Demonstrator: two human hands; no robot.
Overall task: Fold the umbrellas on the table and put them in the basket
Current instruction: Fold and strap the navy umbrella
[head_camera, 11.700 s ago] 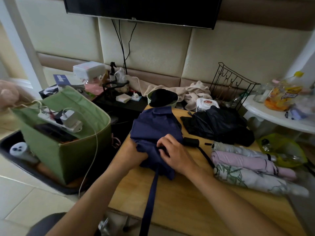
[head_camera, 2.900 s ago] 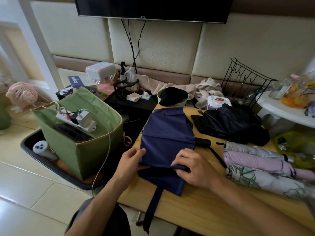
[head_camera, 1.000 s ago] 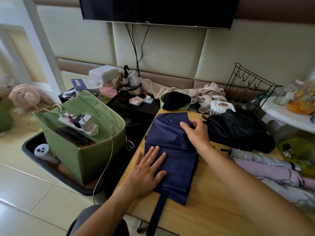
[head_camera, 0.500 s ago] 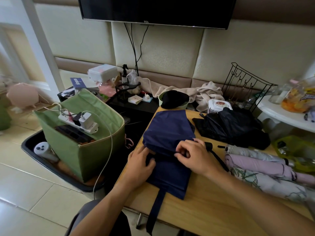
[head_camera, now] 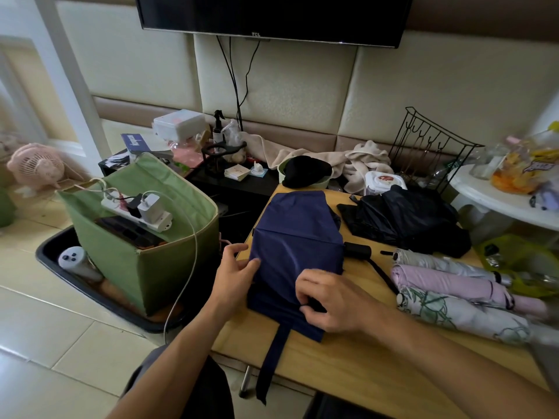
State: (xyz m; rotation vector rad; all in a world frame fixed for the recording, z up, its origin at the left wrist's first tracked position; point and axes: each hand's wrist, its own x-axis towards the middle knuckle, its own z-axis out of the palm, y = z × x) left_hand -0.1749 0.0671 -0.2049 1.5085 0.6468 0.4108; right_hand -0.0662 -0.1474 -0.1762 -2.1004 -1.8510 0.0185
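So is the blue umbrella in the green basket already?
No, the blue umbrella lies on the wooden table, with both the left hand and right hand on it, beside the green basket.

The umbrella (head_camera: pixel 298 246) under the hands is plain navy blue. Beside it lies a black umbrella (head_camera: pixel 405 220). The 3 folded ones are silver-grey (head_camera: pixel 438 261), pale pink (head_camera: pixel 447 282) and white with green leaf print (head_camera: pixel 459 314). The basket (head_camera: pixel 145 261) is green with cream trim.
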